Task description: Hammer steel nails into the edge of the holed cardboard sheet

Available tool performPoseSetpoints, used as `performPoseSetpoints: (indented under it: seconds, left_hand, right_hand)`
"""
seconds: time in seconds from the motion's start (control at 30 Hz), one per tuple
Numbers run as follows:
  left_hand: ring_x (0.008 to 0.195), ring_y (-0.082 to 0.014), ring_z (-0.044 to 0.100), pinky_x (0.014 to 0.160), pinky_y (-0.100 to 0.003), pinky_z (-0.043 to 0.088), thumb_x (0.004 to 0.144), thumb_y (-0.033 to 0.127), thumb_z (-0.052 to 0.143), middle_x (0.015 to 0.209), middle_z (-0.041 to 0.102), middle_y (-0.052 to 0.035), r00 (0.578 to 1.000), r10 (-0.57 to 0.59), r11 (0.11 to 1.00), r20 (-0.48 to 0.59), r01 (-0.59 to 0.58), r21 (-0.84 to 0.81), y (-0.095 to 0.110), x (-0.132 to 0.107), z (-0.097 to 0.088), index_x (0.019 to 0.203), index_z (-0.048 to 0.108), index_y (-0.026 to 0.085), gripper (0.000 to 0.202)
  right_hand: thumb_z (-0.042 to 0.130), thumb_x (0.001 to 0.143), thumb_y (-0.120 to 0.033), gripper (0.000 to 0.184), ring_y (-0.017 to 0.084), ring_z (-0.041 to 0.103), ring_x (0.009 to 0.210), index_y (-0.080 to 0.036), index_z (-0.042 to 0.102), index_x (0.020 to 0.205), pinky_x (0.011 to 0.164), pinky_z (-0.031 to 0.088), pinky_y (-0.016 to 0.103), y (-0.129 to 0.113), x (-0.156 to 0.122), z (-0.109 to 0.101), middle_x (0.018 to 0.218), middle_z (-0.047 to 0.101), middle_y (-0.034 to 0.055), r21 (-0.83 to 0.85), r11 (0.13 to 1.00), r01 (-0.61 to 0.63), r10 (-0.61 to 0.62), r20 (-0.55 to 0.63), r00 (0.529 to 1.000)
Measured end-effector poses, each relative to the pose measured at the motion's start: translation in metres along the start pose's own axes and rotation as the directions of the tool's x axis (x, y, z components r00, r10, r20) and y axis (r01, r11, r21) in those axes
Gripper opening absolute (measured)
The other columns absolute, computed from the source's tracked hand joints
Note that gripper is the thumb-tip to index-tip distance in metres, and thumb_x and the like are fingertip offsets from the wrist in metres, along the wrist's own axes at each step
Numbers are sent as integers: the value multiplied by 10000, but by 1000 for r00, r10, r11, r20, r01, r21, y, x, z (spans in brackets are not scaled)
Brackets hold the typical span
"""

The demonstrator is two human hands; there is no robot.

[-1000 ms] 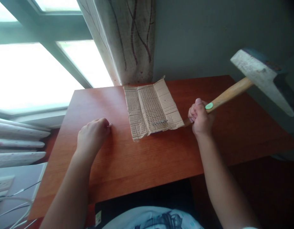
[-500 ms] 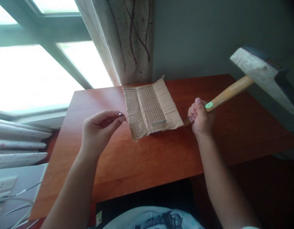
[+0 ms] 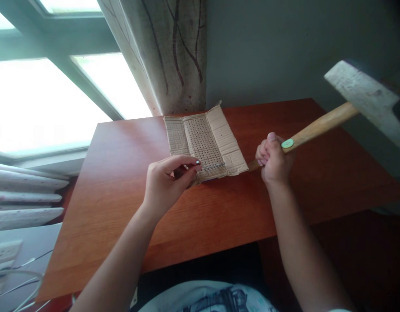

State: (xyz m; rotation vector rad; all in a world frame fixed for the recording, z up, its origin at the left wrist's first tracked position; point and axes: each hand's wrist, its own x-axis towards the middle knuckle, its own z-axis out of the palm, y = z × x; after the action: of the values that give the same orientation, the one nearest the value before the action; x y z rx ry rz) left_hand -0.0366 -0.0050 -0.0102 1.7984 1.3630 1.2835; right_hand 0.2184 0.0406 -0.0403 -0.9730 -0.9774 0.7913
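My left hand (image 3: 169,180) pinches a small nail (image 3: 197,162) between thumb and forefinger, its shiny flat head showing on top. The pinch is over the near left part of a creased cardboard sheet (image 3: 230,138) with rows of small holes down its middle. A row of nails (image 3: 216,166) stands along the near edge of the holes. On the right, my right hand (image 3: 273,158) is closed round the wooden handle of a hammer (image 3: 320,125), its large metal head raised and partly out of frame. Whether the nail's tip touches the cardboard is hidden.
The cardboard lies on a reddish-brown wooden table (image 3: 193,229). A patterned curtain (image 3: 183,56) hangs behind it beside a bright window (image 3: 56,95). Cables and a wall socket (image 3: 8,255) are at the lower left.
My left hand has moved right with the nail, from beside the cardboard to over its perforated part. The hammer has shifted slightly to the right in my right hand.
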Motion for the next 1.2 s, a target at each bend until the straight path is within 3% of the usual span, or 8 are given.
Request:
performPoseSetpoints:
  seconds: [1.2]
  left_hand:
    - [622, -107, 670, 600, -200, 529, 861, 236, 753, 752, 761, -5, 996, 83, 981, 22, -85, 172, 0, -1, 3, 872, 792, 194, 59]
  right_hand:
    - [692, 898, -561, 634, 60, 276, 354, -226, 294, 537, 349, 191, 242, -1, -2, -1, 447, 281, -81, -24, 1000, 8, -8, 20, 1000]
